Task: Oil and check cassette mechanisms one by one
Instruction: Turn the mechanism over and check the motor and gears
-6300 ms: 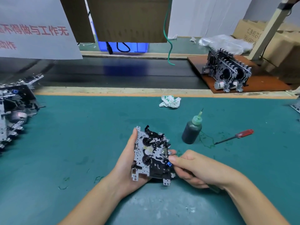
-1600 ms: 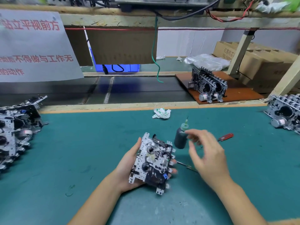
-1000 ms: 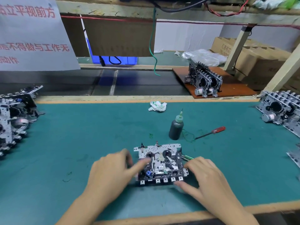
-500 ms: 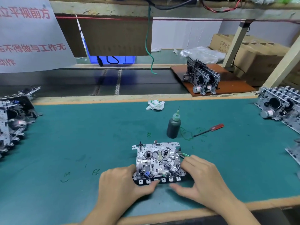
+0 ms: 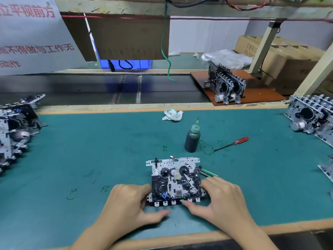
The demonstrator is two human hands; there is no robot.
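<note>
A: While the cassette mechanism [image 5: 175,181] lies flat on the green bench [image 5: 90,150], near its front edge, it is flanked by both hands. How is it being held?

B: It is clasped at its left edge by the curled fingers of the left hand [image 5: 129,204], whose thumb is stretched along the mat in front. At its right edge it is grasped by the right hand [image 5: 221,199], whose thumb is set against the row of keys along the near side. No tool is held in either grip.

A: What can be judged of the stage reached?

B: The oil bottle [image 5: 192,139] is stood upright just behind the mechanism, untouched, and the red-handled screwdriver [image 5: 232,143] is laid to its right. A green-tipped tool [image 5: 209,173] is seen beside the mechanism's right edge. From this, oiling of this unit is judged to be finished and the check of its keys to be in hand.

A: And what is left?

B: A pile of mechanisms [image 5: 14,130] is heaped at the left end of the bench, another group [image 5: 311,116] at the right end, and a small stack [image 5: 225,85] on a brown board beyond. Which are done and which are waiting cannot be told, so much work may remain.
</note>
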